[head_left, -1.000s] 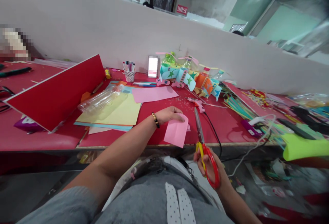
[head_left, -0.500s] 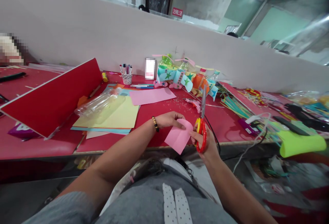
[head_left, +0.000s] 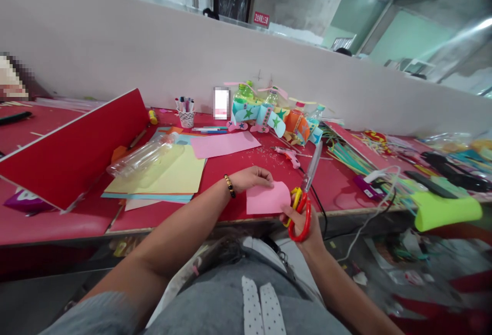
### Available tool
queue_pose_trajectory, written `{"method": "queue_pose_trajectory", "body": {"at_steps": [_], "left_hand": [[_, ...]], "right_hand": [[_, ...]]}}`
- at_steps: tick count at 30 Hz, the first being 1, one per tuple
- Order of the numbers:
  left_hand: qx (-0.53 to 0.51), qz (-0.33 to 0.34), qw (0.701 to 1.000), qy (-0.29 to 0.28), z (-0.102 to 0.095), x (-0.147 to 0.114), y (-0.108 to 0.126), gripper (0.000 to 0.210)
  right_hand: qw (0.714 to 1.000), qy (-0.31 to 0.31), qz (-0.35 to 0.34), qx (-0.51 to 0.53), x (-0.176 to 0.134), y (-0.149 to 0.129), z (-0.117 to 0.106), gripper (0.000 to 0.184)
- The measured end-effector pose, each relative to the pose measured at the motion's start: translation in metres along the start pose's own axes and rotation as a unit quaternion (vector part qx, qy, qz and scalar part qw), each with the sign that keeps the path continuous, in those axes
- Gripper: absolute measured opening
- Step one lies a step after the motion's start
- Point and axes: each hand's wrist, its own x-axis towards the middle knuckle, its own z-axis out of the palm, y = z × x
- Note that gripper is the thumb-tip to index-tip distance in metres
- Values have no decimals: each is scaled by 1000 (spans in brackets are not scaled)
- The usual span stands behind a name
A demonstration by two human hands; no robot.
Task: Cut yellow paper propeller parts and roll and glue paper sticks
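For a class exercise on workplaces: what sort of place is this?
Probably a craft workshop, though it could be a craft classroom: the right hand holds scissors, a pink glue gun lies nearby, and decorated bottles stand beyond.

The right hand (head_left: 313,229) has reached the held pink paper (head_left: 264,201), now turned with lower edge level.

Pixelation blurred the bright upright screen (head_left: 221,103). The left edge cut off a dark tool (head_left: 17,117). Scissors (head_left: 306,185) partly hid the right hand (head_left: 311,233).
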Motion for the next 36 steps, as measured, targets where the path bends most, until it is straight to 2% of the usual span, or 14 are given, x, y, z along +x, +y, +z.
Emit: {"method": "queue_pose_trajectory", "body": {"at_steps": [3,5,9,10,12,14,16,18,23,25,31,34,36], "left_hand": [[11,-23,998,-56,1,-2,1,25],[21,-31,996,-81,2,-2,1,23],[28,-28,995,-97,2,-1,-1,22],[23,-21,996,-85,2,0,-1,23],[-13,0,1000,-27,0,2,-3,27],[-84,17,995,54,-2,4,-5,32],[-152,21,982,109,-4,5,-6,36],[-197,4,974,111,-4,6,-8,40],[-245,-54,967,36,3,6,-12,47],[-260,-44,964,47,9,6,-13,44],[-321,21,934,155,22,11,-11,33],[-337,50,914,222,19,12,-8,30],[-342,62,906,242,16,10,-4,31]], "right_hand": [[1000,6,1,-2,2,-2,-5,32],[1000,-12,-7,5,5,-5,-7,34],[998,-56,23,-9,11,-10,-8,37],[998,-52,24,-9,12,-12,-7,37],[1000,-18,8,4,14,-15,-6,36],[998,42,-41,26,18,-19,-4,35],[988,103,-106,45,25,-23,-3,32],[976,143,-158,54,33,-26,-2,30],[962,177,-203,49,50,-23,9,29],[963,174,-204,40,52,-18,17,30],[979,118,-165,24,48,-7,36,32],[988,78,-134,17,36,-7,33,28],[994,34,-102,23,22,-7,25,23]]}}
